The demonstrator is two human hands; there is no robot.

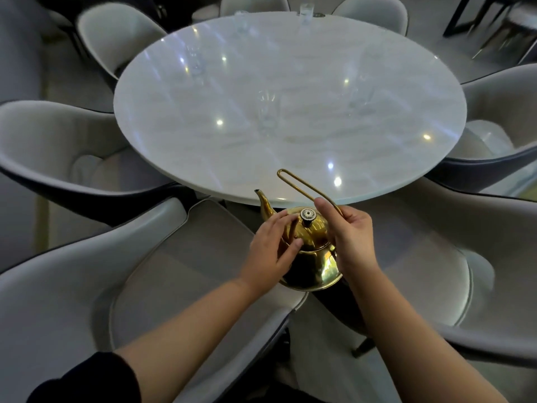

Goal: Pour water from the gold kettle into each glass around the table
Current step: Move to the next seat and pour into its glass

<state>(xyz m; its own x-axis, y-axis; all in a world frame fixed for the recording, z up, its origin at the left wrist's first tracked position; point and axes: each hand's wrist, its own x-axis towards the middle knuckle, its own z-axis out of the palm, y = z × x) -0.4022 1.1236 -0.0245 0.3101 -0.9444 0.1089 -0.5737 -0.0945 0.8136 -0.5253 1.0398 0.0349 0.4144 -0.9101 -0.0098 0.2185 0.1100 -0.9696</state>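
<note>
Table: a round white marble table (290,158) fills the middle and far part of the view, its glossy top dotted with light reflections.
Chairs: pale padded chairs ring it; one seat (180,271) is near left, another (421,271) near right, and more curve away along both sides.
Kettle: the gold kettle (312,257) is at the near edge of the table, over the gap between the two near chairs. I cannot tell whether it rests on anything.
Left hand: the left hand (270,251) lies against the kettle's left side, with nearly straight fingers touching the lid and the thumb at the lid's rim. A dark sleeve (87,379) covers the upper arm.
Right hand: the right hand (353,237) grips the thin wire handle (299,184) between thumb and curled fingers; the handle's loop tilts far and left over the table edge.
Glasses: one blurred clear glass (266,112) stands near the table's middle and another (306,8) at the far edge.
Spout: the spout (263,200) points far and left.
Knob: a jewelled knob (308,215) tops the lid.
</note>
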